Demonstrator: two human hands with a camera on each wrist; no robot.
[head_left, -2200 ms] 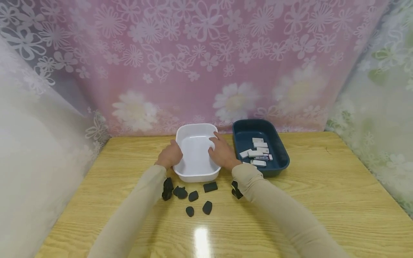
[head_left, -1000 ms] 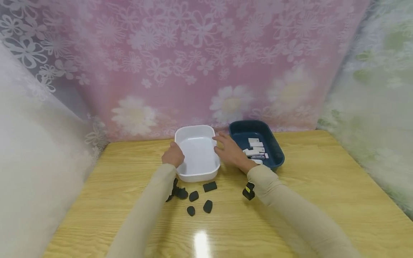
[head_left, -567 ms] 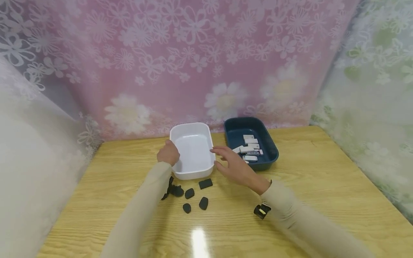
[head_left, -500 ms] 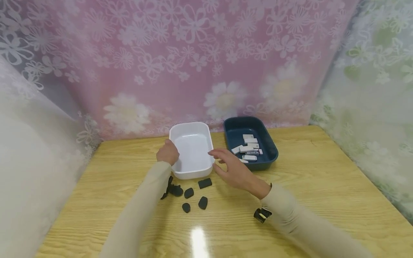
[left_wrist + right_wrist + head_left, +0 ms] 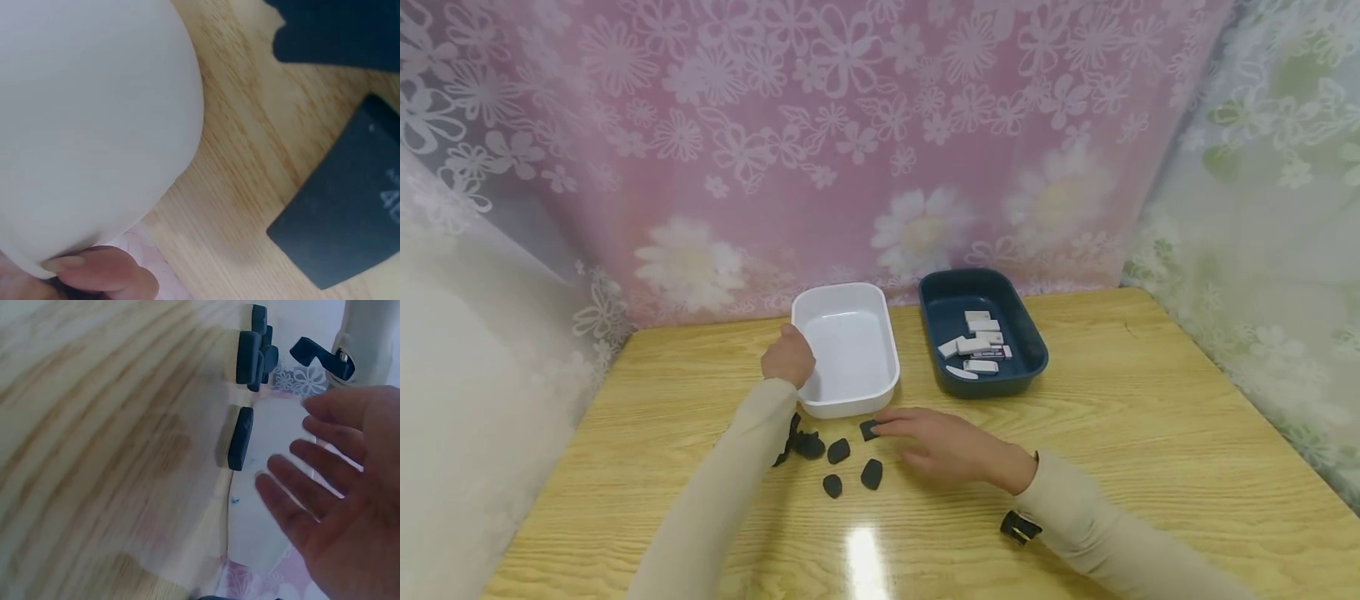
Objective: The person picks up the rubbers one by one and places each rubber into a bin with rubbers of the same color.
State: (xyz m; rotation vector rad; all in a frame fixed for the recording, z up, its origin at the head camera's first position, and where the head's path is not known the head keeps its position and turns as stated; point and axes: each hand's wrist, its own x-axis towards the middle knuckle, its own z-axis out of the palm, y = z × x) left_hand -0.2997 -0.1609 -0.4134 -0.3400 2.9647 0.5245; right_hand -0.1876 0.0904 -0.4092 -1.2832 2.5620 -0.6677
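Note:
My left hand grips the left rim of a white plastic tub; in the left wrist view, the thumb bends over the tub's edge. Fingers loosely extended, my right hand hovers over the table by the tub's near right corner. Its fingertips partly cover a black rectangular eraser in the head view. The right wrist view shows these fingers spread and holding nothing, near a black eraser. Several other black pieces lie nearby, among them a rounded one and a pair-like cluster beside the left wrist.
Right of the white tub stands a dark blue tub with several white erasers inside. Both tubs sit at the back of the wooden table, against a pink floral curtain. Black camera straps hang at the wrists.
My right hand has left the white tub's right rim and come toward me, down to the rectangular black eraser. The left hand stays on the left rim.

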